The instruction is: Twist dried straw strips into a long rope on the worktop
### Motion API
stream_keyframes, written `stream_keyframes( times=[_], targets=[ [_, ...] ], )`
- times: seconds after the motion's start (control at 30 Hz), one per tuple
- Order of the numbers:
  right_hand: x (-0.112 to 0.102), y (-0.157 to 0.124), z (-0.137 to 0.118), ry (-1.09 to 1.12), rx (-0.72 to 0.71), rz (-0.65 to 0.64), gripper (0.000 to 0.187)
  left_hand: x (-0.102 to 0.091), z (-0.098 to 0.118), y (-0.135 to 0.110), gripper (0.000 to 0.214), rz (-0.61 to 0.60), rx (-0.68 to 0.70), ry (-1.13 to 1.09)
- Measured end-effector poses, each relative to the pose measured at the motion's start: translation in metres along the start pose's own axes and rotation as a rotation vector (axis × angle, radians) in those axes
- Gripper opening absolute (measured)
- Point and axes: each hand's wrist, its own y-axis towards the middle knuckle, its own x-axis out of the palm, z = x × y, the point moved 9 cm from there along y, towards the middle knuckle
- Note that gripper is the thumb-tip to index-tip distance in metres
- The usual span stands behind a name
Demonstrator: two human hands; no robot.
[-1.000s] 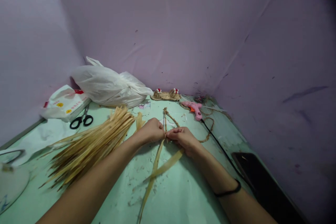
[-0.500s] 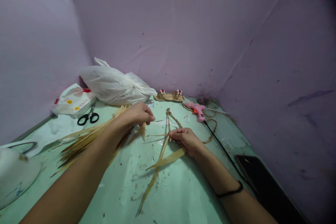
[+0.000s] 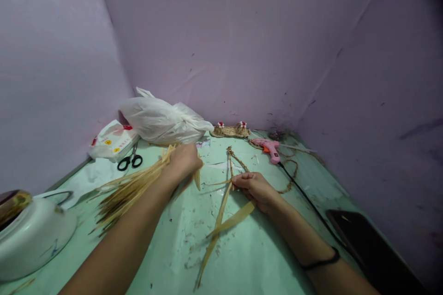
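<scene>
My right hand [image 3: 255,189] pinches the lower end of a thin twisted cord [image 3: 231,163] made of dried plant fibre. Loose pale strips [image 3: 221,209] trail from that point toward me over the table. Over the far end of a bundle of dried husk-like strips [image 3: 126,196], my left hand [image 3: 186,159] is closed, back of the hand up. Its fingertips are hidden, so what they grip does not show. One short strip [image 3: 197,179] sticks out just below it. The cord's knotted top lies flat, and a second length slants down behind my right hand.
A pink glue gun [image 3: 272,148] with a black cable lies at right, beyond a dark phone-like slab [image 3: 367,239]. Black-handled scissors [image 3: 130,161], a tissue pack [image 3: 114,142] and a white plastic bag [image 3: 162,122] are at back left. A white pot [image 3: 41,239] stands at near left.
My left hand has gone from a raised pinch beside the bundle down onto its far end. My right hand keeps its pinch on the cord. The whole view has shifted slightly.
</scene>
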Motion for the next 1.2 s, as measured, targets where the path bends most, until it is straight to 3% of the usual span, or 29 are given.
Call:
stream_keyframes(
  times=[0.13, 0.27, 0.37, 0.43, 0.5, 0.7, 1.0, 1.2],
  targets=[
    [0.000, -0.002, -0.004, 0.006, -0.016, -0.003, 0.017, 0.017, 0.006, 0.002, 0.030, 0.022, -0.005, 0.024],
    [-0.001, -0.002, -0.004, -0.012, -0.017, 0.006, 0.016, 0.001, 0.004, -0.002, 0.022, -0.015, 0.019, -0.030],
    [-0.001, -0.002, -0.004, -0.013, -0.014, 0.008, 0.016, -0.008, 0.020, -0.012, 0.018, -0.125, 0.196, -0.163],
    [-0.001, -0.002, -0.005, -0.004, -0.028, 0.008, 0.017, -0.005, 0.037, -0.023, 0.017, -0.237, 0.325, -0.259],
    [0.000, -0.002, -0.006, -0.002, -0.046, 0.006, 0.017, 0.003, 0.049, -0.033, 0.016, -0.304, 0.369, -0.288],
    [0.001, -0.002, -0.008, 0.007, -0.055, 0.013, 0.016, 0.024, 0.057, -0.037, 0.015, -0.357, 0.319, -0.267],
    [-0.001, -0.003, -0.008, 0.023, -0.046, 0.030, 0.014, 0.040, 0.068, -0.026, 0.023, -0.314, 0.341, -0.505],
    [0.001, -0.006, -0.013, 0.032, -0.048, 0.028, 0.013, 0.057, 0.068, -0.022, 0.022, -0.347, 0.319, -0.636]
  ],
)
